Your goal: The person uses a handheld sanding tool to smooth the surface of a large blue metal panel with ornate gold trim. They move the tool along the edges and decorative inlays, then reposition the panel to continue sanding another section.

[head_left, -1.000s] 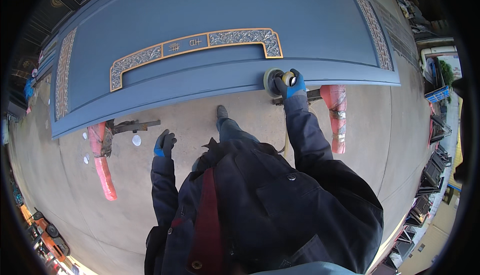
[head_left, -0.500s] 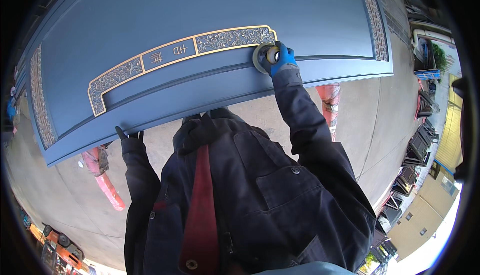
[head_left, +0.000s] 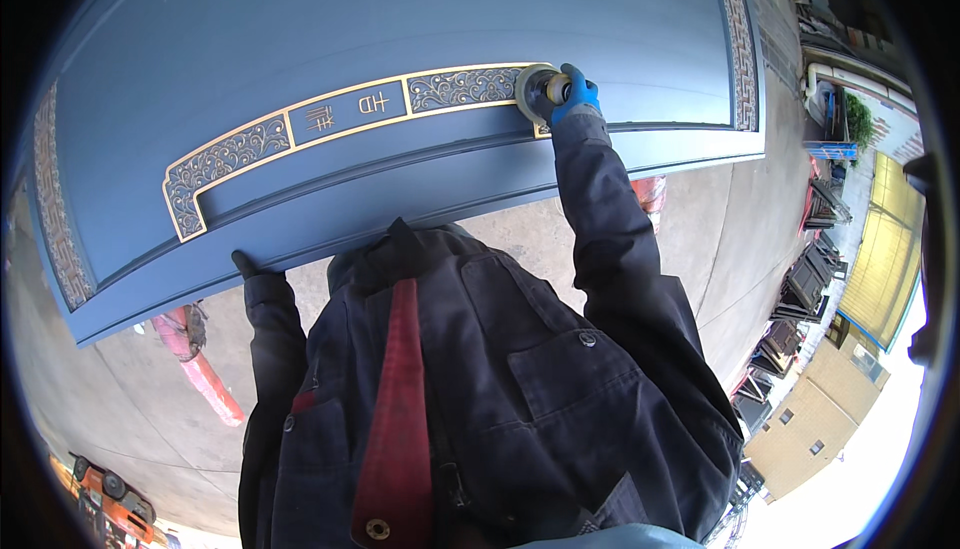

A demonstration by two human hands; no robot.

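A large blue-grey door panel (head_left: 400,19) lies before me, carrying a raised gold-edged ornament strip (head_left: 230,156) with scrollwork and characters. My right hand (head_left: 577,95), in a blue glove, grips a round disc-shaped tool (head_left: 529,95) with a pale rim and a knob-like back; its exact kind I cannot make out. The disc covers part of the strip's right end. My left hand (head_left: 248,265), dark-gloved, is at the panel's near edge, thumb over the top face. Its other fingers are mostly hidden below that edge.
Red-and-pink wrapped supports (head_left: 205,379) show beneath the panel. Fretwork bands (head_left: 738,49) run along its sides. Dark stacked frames (head_left: 805,284) stand on the right across the concrete floor (head_left: 700,239), and an orange vehicle (head_left: 115,499) is at lower left.
My right hand has shifted the disc tool from just below the strip's right end up onto it. The left thumb stays at the near edge. The whole view has shifted slightly.
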